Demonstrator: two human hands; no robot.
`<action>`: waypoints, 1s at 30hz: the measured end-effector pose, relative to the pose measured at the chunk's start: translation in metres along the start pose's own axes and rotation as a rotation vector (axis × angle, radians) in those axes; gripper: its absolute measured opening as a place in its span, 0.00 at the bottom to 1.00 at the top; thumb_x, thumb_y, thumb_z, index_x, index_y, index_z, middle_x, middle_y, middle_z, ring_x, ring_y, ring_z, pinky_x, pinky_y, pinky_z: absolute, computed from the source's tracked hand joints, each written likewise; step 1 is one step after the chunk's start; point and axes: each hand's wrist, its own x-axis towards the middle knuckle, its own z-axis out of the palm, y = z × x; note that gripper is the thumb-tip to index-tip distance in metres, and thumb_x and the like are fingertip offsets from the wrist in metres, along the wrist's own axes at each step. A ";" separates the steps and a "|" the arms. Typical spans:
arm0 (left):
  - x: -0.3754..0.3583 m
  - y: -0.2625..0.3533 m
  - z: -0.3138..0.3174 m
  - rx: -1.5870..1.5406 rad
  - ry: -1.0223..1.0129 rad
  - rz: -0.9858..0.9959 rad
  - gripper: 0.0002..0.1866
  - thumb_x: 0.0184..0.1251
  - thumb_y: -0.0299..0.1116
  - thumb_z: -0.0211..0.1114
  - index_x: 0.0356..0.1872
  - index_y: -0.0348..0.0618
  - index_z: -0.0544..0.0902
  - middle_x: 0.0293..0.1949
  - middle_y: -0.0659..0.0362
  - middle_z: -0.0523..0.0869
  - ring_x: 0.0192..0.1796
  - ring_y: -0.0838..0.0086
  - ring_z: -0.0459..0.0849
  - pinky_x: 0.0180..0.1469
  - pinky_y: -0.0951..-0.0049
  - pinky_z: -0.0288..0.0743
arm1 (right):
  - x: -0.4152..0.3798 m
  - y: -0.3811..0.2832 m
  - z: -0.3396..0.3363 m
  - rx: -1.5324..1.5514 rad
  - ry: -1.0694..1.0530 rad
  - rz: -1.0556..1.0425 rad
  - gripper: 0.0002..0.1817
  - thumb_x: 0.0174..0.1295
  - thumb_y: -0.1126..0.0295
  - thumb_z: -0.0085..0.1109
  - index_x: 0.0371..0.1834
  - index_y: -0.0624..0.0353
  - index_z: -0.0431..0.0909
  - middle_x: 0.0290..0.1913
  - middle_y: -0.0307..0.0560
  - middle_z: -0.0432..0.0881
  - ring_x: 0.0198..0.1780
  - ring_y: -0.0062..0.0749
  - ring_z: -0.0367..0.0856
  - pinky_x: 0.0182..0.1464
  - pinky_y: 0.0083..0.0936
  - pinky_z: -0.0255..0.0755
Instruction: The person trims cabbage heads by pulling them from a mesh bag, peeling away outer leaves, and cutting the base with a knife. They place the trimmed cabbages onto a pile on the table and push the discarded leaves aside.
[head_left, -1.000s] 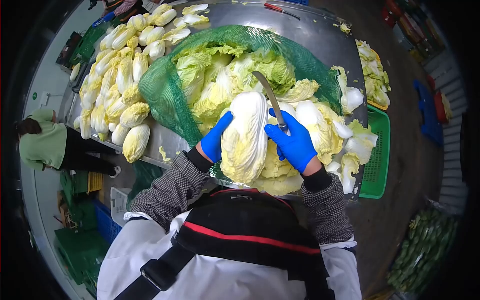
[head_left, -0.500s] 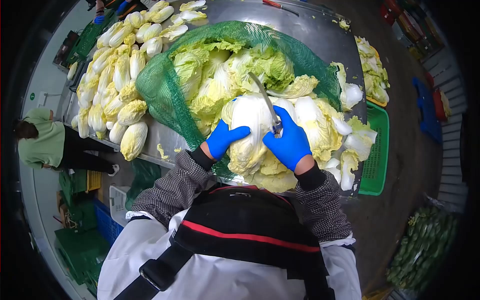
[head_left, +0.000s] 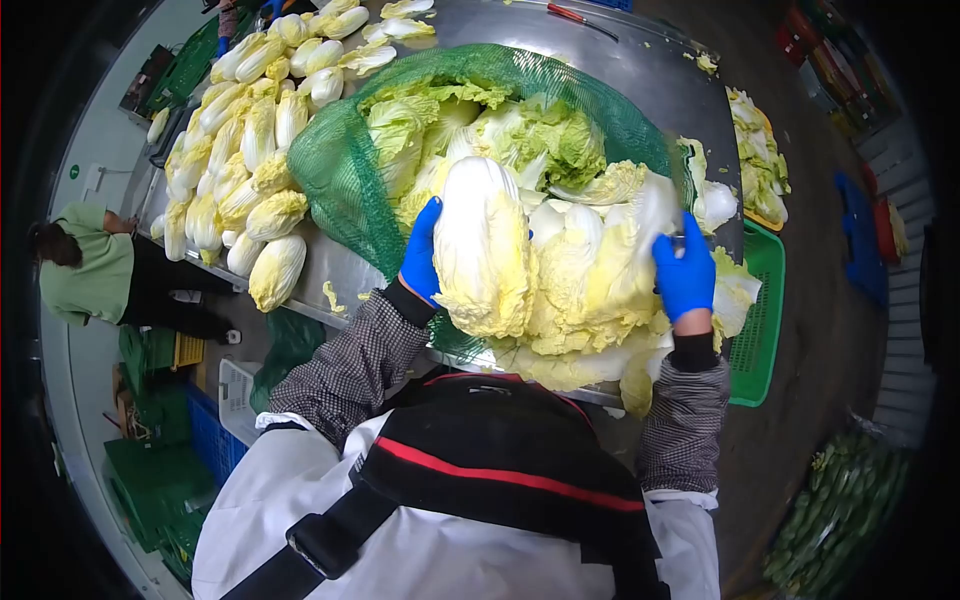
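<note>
My left hand point(head_left: 422, 255), in a blue glove, is closed around the left side of a napa cabbage point(head_left: 485, 250) and holds it tilted up above the pile. My right hand point(head_left: 686, 270), also gloved in blue, is out to the right beside a blurred pale outer leaf point(head_left: 652, 215). Its fingers are curled around the knife, of which only a small bit near the thumb shows; the blade cannot be made out. Loose cabbage leaves point(head_left: 590, 300) lie between the hands. Behind them, a green mesh sack point(head_left: 340, 190) lies open with leafy cabbages point(head_left: 400, 150) inside.
Trimmed cabbages point(head_left: 260, 140) are heaped on the left of the metal table point(head_left: 670, 90). A red-handled tool point(head_left: 570, 14) lies at the back. A green crate point(head_left: 757, 330) stands at the right, near a yellow crate of leaves point(head_left: 757, 165). A person in green point(head_left: 90, 260) stands at left.
My right hand has swung right, away from the cabbage, and the curved blade has dropped out of sight. My left hand has tipped the cabbage up, and a leaf now shows near my right hand.
</note>
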 end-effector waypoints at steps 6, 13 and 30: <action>0.019 -0.009 0.021 0.145 -0.012 0.087 0.41 0.62 0.65 0.41 0.68 0.46 0.54 0.65 0.48 0.62 0.65 0.58 0.64 0.67 0.56 0.55 | -0.027 -0.053 0.050 0.513 -0.546 0.283 0.32 0.54 0.52 0.63 0.59 0.56 0.66 0.28 0.40 0.74 0.21 0.16 0.69 0.20 0.15 0.66; 0.001 -0.001 -0.009 0.268 0.168 -0.006 0.35 0.67 0.55 0.47 0.67 0.45 0.54 0.65 0.52 0.62 0.65 0.62 0.63 0.67 0.60 0.57 | -0.034 -0.055 0.049 0.546 -0.582 0.216 0.29 0.57 0.55 0.60 0.59 0.55 0.67 0.26 0.37 0.72 0.20 0.14 0.69 0.19 0.14 0.65; 0.006 -0.013 -0.033 0.122 -0.009 -0.078 0.38 0.63 0.60 0.46 0.67 0.45 0.55 0.64 0.52 0.63 0.65 0.63 0.63 0.67 0.61 0.57 | -0.034 -0.059 0.053 0.506 -0.582 0.217 0.37 0.49 0.71 0.58 0.64 0.61 0.55 0.37 0.43 0.71 0.25 0.21 0.74 0.19 0.18 0.72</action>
